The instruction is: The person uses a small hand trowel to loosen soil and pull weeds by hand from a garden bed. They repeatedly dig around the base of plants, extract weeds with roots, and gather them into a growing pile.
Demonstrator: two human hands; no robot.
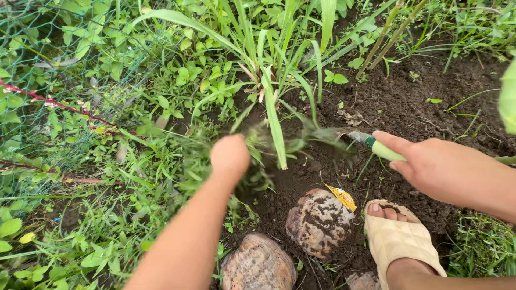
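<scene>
Left hand (230,157) fisted around a clump of weeds (258,140), blurred, right at the base of the tall grass plant (274,80). Right hand (438,169) wrapped around the green handle of a small hand tool (371,144), thumb laid along it; metal tip points toward the left fist, into the soil just beyond the clump.

Progress, by the look of it: dark soil (398,102) beyond the right hand already bare, so that side reads as weeded. Thick green cover (107,161) left of the left hand, untouched. Roughly half left.

Near side of the hands: two stones (317,220), sandalled foot (395,236), yellow leaf (343,197). Wire mesh (37,80) far left.
</scene>
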